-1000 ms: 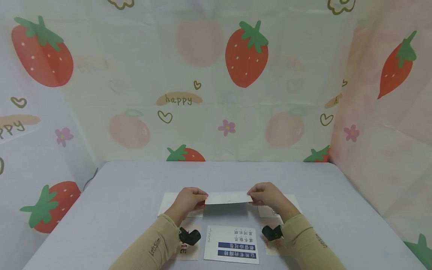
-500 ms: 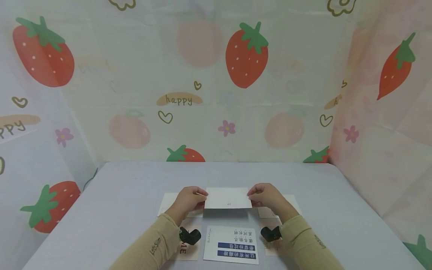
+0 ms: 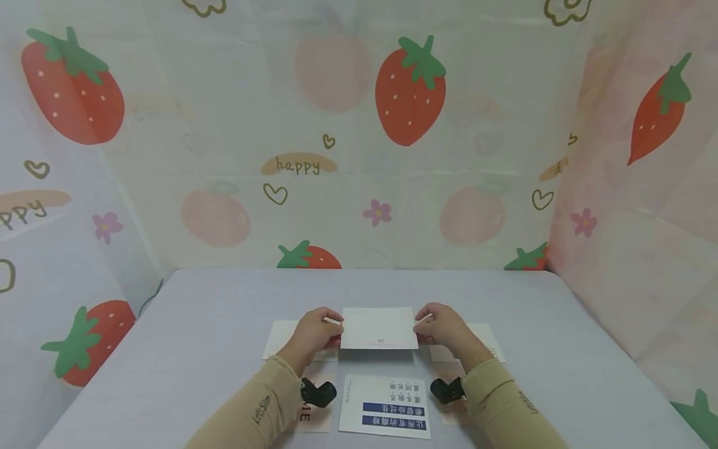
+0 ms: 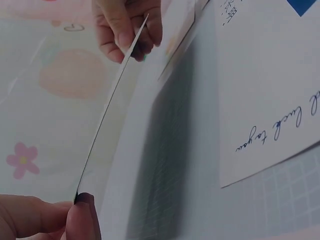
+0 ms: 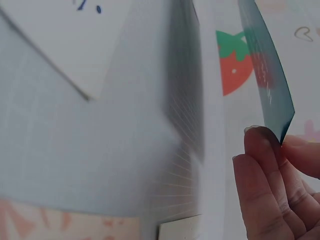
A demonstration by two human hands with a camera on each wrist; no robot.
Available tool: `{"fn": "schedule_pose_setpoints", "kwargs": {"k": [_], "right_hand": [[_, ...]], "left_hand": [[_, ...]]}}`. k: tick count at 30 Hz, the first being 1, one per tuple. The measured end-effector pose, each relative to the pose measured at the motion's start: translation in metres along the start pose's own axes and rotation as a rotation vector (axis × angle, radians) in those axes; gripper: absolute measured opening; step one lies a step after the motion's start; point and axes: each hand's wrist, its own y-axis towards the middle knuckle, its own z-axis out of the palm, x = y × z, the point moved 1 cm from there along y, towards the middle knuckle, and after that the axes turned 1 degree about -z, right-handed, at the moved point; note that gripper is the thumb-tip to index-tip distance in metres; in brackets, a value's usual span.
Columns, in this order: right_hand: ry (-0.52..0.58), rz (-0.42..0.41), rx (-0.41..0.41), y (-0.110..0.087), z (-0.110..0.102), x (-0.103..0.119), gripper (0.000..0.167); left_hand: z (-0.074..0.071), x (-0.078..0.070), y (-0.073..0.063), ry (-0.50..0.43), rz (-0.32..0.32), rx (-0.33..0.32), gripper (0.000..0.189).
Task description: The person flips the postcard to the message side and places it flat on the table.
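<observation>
A postcard (image 3: pixel 379 327) hangs just above the table, its pale side toward the head camera with a small mark near the lower edge. My left hand (image 3: pixel 314 330) pinches its left edge and my right hand (image 3: pixel 442 330) its right edge, thumb against fingers. Seen from the right wrist, the postcard's other side (image 5: pixel 272 75) is dark teal with faint white writing. The left wrist view catches the held postcard (image 4: pixel 107 115) nearly edge-on. On the table closer to me lies a white card (image 3: pixel 384 399) with blue bars and characters that appear upside down.
Partly behind my forearms lie other cards: pale ones at back left (image 3: pixel 277 337) and back right (image 3: pixel 485 337), pinkish ones at front left (image 3: pixel 314 418) and front right (image 3: pixel 453 415). A strawberry-print curtain (image 3: pixel 359 125) surrounds the table (image 3: pixel 185 349).
The held postcard has tilted up from a narrow strip, so more of its pale face shows. Both hands keep their pinch and have barely moved. The cards on the table stay put.
</observation>
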Motion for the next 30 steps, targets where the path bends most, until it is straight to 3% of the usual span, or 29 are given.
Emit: {"fn": "schedule_pose_setpoints", "kwargs": {"k": [5, 15, 30], "right_hand": [[-0.007, 0.008, -0.002, 0.0009, 0.0018, -0.0027, 0.016], [-0.023, 0.019, -0.001, -0.0002, 0.0032, -0.0033, 0.01], [-0.036, 0.051, -0.009, -0.0012, 0.0026, -0.0043, 0.011]], "left_hand": [[0.0015, 0.0005, 0.0028, -0.024, -0.004, -0.011, 0.026], [0.004, 0.0008, 0.0022, 0.017, -0.001, -0.042, 0.016], [0.0069, 0.0014, 0.0025, 0.038, -0.01, -0.048, 0.016]]}}
